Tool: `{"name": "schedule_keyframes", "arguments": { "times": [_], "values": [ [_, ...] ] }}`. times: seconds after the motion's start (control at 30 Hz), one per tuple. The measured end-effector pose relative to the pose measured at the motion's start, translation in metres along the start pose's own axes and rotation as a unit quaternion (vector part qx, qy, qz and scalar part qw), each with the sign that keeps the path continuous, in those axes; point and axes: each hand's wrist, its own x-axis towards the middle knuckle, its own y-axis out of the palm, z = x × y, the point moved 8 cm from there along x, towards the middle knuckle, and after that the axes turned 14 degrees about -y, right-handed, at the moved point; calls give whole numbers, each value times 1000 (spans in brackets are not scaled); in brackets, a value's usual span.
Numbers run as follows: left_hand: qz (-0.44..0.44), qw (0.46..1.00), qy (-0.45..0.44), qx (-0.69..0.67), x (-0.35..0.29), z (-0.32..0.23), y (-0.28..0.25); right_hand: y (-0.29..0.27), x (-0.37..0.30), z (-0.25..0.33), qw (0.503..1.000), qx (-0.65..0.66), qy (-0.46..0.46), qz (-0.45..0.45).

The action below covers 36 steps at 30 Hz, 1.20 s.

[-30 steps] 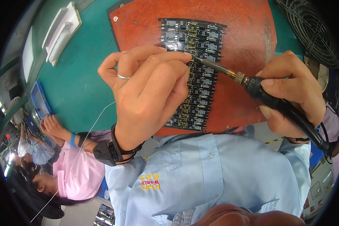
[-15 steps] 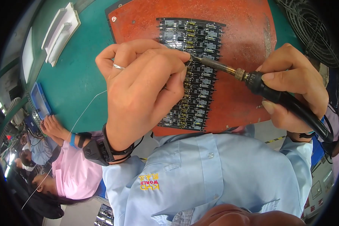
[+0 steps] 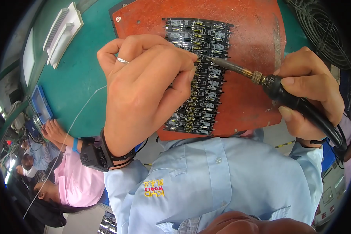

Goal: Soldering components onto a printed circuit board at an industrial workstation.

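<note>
A black panel of small circuit boards, lined with yellow and silvery parts, lies on a red sheet. Over the panel's left side, my left hand is closed in a pinch on thin solder wire. The solder wire trails from behind this hand toward the lower left. My right hand grips a soldering iron by its black handle, with the cord running down past the wrist. Its tip points left over the panel's upper middle, slightly apart from my left fingertips. My left palm hides part of the panel.
A green tabletop surrounds the red sheet. White pieces lie at the far left, with a blue tray below them. A round black fan grille stands at the far right. A co-worker in pink sits at the left.
My right hand and the soldering iron have shifted right and slightly nearer, drawing the tip away from my left fingertips. My left hand has moved slightly left, still pinching.
</note>
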Motion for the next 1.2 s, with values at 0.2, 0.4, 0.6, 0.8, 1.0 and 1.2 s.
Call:
{"name": "schedule_keyframes", "arguments": {
  "times": [0.2, 0.4, 0.6, 0.8, 1.0, 1.2],
  "values": [
    [16, 1000, 2, 15, 3, -1, 1, 5, 1, -1, 1000, 2, 8, -3],
    [18, 999, -5, 30, 4, -2, 1, 6, 2, -3, 1000, 0, 15, -24],
    [12, 1000, -3, 21, 4, -1, 1, 6, 4, -4, 1000, 6, 12, -14],
    [7, 1000, -10, 15, 4, -1, 0, 1, 1, 2, 1000, -14, 8, -13],
    [-1, 999, -13, 34, 4, -2, 2, 4, 3, 2, 1000, -28, 5, 4],
    [-17, 999, -8, 30, 2, -2, 4, 7, 6, 0, 999, -21, 0, 33]
  ]
}}
